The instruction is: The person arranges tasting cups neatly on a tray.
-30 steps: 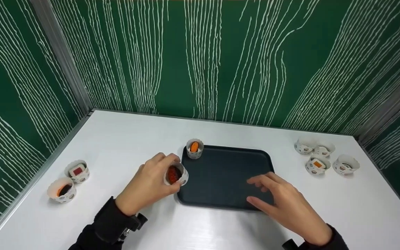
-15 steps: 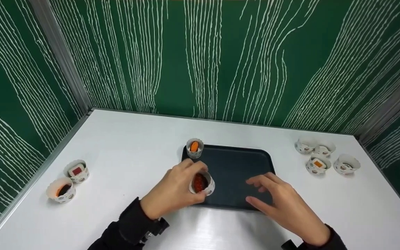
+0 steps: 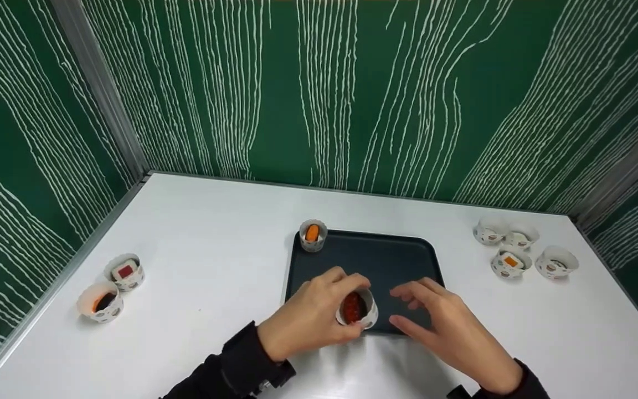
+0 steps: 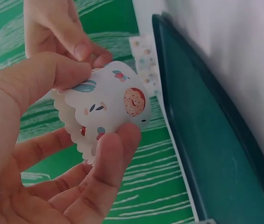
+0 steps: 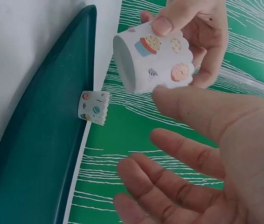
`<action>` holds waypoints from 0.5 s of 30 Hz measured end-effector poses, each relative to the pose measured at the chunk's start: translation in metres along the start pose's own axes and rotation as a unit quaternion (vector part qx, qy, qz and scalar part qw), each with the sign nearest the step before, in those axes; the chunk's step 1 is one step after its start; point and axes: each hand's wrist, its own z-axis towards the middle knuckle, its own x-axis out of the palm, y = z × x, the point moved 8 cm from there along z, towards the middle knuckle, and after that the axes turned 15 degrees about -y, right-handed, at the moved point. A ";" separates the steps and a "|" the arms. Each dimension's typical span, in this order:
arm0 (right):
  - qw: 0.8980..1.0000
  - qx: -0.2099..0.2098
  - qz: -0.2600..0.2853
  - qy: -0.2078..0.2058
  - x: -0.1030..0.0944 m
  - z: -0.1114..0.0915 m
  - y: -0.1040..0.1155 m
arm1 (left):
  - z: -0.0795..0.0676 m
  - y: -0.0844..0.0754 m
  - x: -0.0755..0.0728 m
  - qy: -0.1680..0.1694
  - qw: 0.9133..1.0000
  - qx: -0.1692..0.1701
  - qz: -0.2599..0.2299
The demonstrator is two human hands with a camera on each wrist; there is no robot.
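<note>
My left hand (image 3: 316,313) grips a white paper baking cup (image 3: 371,317) by its sides, thumb and fingers around it. Inside lies a dark piece with a bumpy red top (image 3: 354,307), like roe sushi. The cup is above the near part of a dark tray (image 3: 380,257), and in the left wrist view its printed side (image 4: 104,109) faces the camera. Beside it, my right hand (image 3: 443,321) hovers with fingers spread and relaxed, holding nothing. In the right wrist view, its thumb tip overlaps the lower edge of the held cup (image 5: 155,60).
At the tray's far left corner stands another cup (image 3: 312,245) with an orange-topped piece. Two filled cups (image 3: 128,281) sit at the table's left. Several more cups (image 3: 556,267) cluster at the right. Green walls with white lines (image 3: 274,100) enclose the white table (image 3: 214,221).
My left hand has carried the cup rightward, from the tray's left edge across its near part toward my right hand. The right hand has stayed almost in place.
</note>
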 end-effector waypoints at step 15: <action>1.000 -0.010 0.011 -0.010 0.002 0.002 0.003 | 0.007 -0.011 0.014 -0.007 1.000 0.019 -0.014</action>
